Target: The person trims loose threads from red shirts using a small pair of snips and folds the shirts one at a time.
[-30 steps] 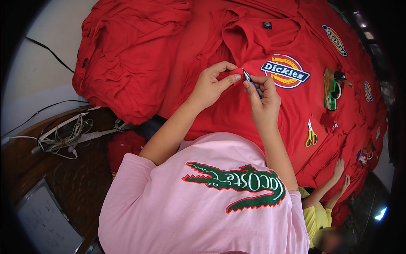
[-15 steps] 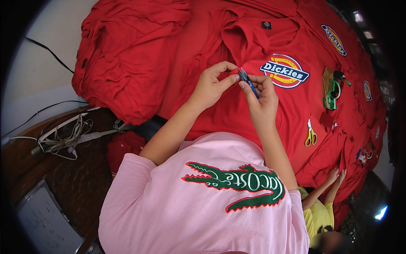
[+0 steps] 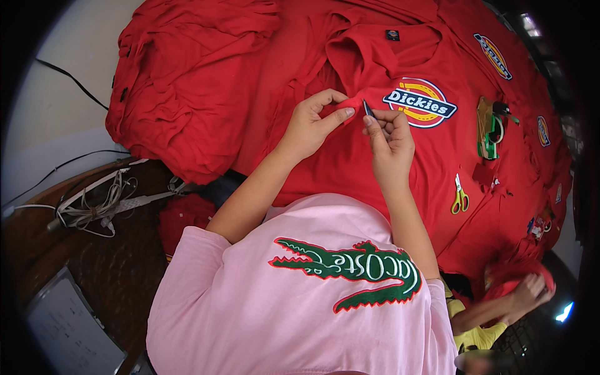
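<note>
Red garments are spread in heaps across the whole work surface, with a pale wall seen beyond them at the upper left. A red shirt (image 3: pixel 350 156) is laid flat in the middle, and a small fold of its fabric (image 3: pixel 351 106), just left of the oval chest patch (image 3: pixel 420 103), is pinched between the thumb and forefinger of the left hand (image 3: pixel 312 122), whose other fingers are curled in. A small dark tool (image 3: pixel 368 109) is gripped in the closed fingertips of the right hand (image 3: pixel 390 134), its tip being set against the pinched fold; what kind of tool it is cannot be told. Both hands are held close together, nearly touching. To the right, a green-and-black object (image 3: pixel 490 128) is laid on the red cloth, and yellow-handled scissors (image 3: pixel 460 197) are seen below it. Further patches are seen on other shirts toward the upper right. A rumpled red pile (image 3: pixel 187 81) is heaped at the left. At the lower left, a dark wooden surface (image 3: pixel 94 262) is occupied by a tangle of pale cables (image 3: pixel 100 203). At the lower right, another person's hand (image 3: pixel 530 292) is closed on red fabric.
</note>
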A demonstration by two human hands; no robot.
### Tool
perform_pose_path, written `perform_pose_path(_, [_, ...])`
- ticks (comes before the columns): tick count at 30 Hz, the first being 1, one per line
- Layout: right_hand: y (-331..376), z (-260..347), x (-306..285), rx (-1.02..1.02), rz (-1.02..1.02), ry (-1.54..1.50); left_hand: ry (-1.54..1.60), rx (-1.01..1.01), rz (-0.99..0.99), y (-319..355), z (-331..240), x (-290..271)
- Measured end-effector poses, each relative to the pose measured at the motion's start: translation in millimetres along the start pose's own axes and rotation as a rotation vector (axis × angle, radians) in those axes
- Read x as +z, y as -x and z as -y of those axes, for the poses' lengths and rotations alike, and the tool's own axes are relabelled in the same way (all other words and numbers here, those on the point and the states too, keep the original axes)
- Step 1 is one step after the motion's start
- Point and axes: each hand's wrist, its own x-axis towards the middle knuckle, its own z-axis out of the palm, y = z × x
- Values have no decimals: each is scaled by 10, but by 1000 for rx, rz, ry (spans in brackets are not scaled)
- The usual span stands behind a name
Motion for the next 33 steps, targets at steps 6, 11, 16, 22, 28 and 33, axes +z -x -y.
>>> perform_pose_path(6, [56,-34,30,-38,2,-43,65,12,-12,-37,46,-3])
perform_pose_path(11, [47,-24,73,-66,-1,4,159,-6,-8,-26,51,33])
perform_pose_path(16, [-25,-50,30,-104,-46,53,88,-39,-3,-9,34,10])
perform_pose_path(22, [-376,249,-139,189,99,-112,-52,-14,-9,-9,57,-21])
perform_pose_path(28, [-519,221,-322,310,276,-364,-288,79,56,-89,103,-93])
perform_pose_path(33, [-452,555,-1325,-263,485,-1299,-229,80,-97,-73,195,-206])
